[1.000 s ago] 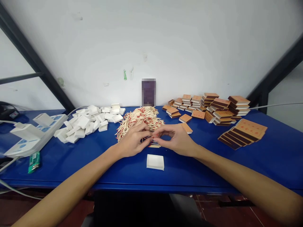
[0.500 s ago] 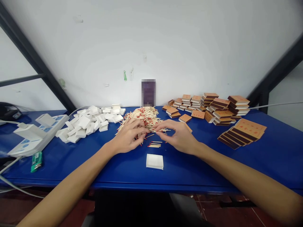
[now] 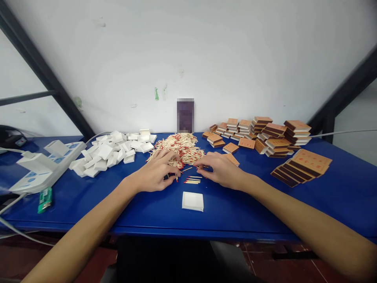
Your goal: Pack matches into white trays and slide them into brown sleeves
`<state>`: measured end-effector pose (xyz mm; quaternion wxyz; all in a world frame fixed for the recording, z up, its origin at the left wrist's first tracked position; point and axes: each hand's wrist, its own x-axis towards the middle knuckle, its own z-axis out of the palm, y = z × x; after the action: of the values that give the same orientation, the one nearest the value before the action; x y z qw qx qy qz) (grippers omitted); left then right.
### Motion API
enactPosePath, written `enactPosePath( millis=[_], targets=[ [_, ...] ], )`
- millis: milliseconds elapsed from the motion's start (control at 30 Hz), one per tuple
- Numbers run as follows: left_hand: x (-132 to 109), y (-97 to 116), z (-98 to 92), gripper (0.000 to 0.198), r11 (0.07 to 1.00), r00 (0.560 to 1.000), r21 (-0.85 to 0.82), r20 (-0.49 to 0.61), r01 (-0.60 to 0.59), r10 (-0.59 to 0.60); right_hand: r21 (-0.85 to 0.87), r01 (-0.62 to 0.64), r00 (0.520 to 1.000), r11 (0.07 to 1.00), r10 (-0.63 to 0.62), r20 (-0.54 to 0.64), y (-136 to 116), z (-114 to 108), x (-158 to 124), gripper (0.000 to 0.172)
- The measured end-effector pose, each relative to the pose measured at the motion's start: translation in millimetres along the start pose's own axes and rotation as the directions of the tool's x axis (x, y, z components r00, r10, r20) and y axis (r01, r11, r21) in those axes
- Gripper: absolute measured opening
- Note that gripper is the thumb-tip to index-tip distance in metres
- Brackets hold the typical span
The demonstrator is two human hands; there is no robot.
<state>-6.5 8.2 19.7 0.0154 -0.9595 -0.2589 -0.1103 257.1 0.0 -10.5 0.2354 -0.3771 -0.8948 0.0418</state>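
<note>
My left hand (image 3: 157, 171) is at the front left edge of a large heap of red-headed matches (image 3: 184, 143). Its fingers are curved, with a small gap between thumb and index finger, close to some loose matches. Opposite it, my right hand (image 3: 220, 169) pinches thumb and forefinger together; a red match head shows at the fingertips. Between the hands and a little nearer lies a short row of matches (image 3: 193, 181), heads to the left. A white matchbox tray (image 3: 192, 201) lies in front of that row, near the table edge.
White matchbox trays (image 3: 108, 151) are piled at the left. Orange-brown matchbox sleeves (image 3: 273, 141) stand stacked at the right, with a fanned stack (image 3: 309, 161) nearer. A power strip (image 3: 53, 169) with plugs and a green lighter (image 3: 45, 199) are at far left.
My left hand has drawn left and slightly nearer, away from the heap's front. My right hand has shifted slightly right. The row of matches and the white tray stay in place.
</note>
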Motion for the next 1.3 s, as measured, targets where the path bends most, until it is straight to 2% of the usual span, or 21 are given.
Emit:
enactPosePath(
  millis=[133,433,567,800,1000,1133,1200,1300],
  targets=[
    [-1,-3,-0.4,0.015,1.000,1.000,-0.022,0.025,-0.008,0.009,0.008,-0.021,0.999,1.000,0.021,0.041,0,-1,0,0.010],
    [1,2,4.7,0.018,0.999,0.999,-0.010,0.006,-0.045,0.046,-0.032,-0.018,0.999,0.999,0.018,0.028,-1,-9,-1,0.017],
    [3,6,11.0,0.018,0.999,0.997,-0.038,-0.061,-0.038,0.035,-0.119,-0.074,0.996,0.990,0.079,0.042,3,-11,-3,0.022],
    [6,2,16.6,0.014,0.995,0.977,-0.102,-0.212,-0.021,-0.001,-0.213,-0.093,0.987,0.973,0.119,0.112,4,-12,-4,0.023],
    [5,-3,17.6,0.015,0.981,0.958,-0.191,-0.278,0.015,-0.068,-0.163,-0.063,0.989,0.985,0.083,0.123,3,-10,-3,0.019],
    [5,-4,17.8,0.016,0.978,0.954,-0.204,-0.283,0.037,-0.096,-0.052,-0.058,0.987,0.997,0.065,0.150,-1,-7,-1,0.019],
    [5,-4,17.7,0.015,0.978,0.951,-0.204,-0.292,0.036,-0.096,0.006,-0.042,0.987,0.999,0.041,0.156,-3,-10,-2,0.019],
    [4,-4,17.8,0.013,0.983,0.944,-0.185,-0.323,0.012,-0.072,-0.010,-0.031,0.988,0.999,0.032,0.154,-3,-21,-5,0.017]
  ],
)
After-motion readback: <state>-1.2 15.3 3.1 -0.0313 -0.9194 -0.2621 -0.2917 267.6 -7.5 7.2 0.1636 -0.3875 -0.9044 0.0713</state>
